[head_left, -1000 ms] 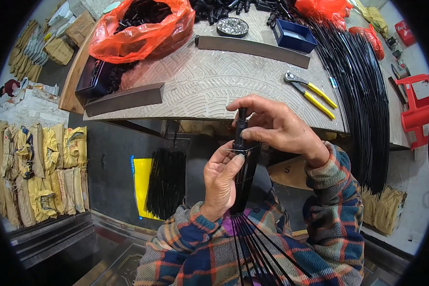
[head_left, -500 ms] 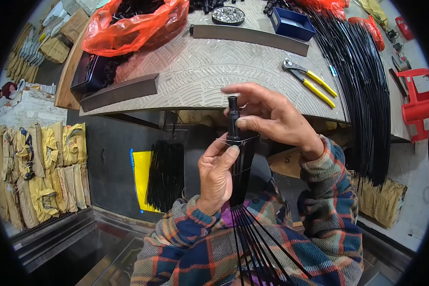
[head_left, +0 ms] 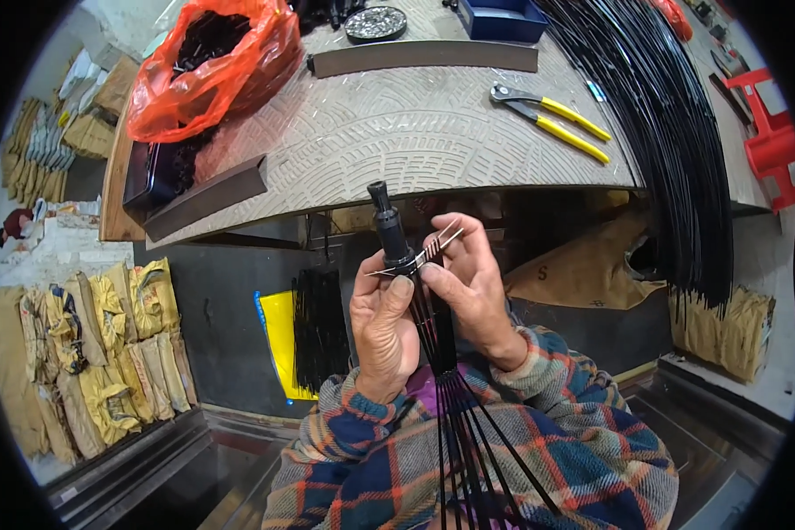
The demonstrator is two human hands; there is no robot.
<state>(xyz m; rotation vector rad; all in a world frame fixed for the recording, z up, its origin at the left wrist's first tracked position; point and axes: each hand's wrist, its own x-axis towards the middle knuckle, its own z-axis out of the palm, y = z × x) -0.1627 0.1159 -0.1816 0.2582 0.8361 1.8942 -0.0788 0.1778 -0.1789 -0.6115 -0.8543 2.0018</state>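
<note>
In front of me an umbrella frame [head_left: 433, 331] lies over my lap: black ribs run down toward my body, and a black tubular hub [head_left: 389, 227] sticks up at their top, tilted slightly left. My left hand [head_left: 384, 340] grips the frame just below the hub, thumb pressed on the collar. Thin bright wire [head_left: 450, 237] sticks out on both sides of that collar. My right hand [head_left: 470, 291] pinches the rib ends and wire between thumb and fingers, right beside the hub. The fingertips hide part of the joint.
Yellow-handled pincers [head_left: 565, 128] lie on the table [head_left: 371, 150], near a dark metal strip [head_left: 424, 58], a round tin [head_left: 375, 25] and a blue box [head_left: 503, 19]. A red plastic bag [head_left: 238, 88] stands left. Long black rods [head_left: 654, 132] hang over the right edge.
My right hand has come down from the top of the hub to the rib ends and wire. The hub now leans left. The whole view has shifted, with the table's right side nearer the middle.
</note>
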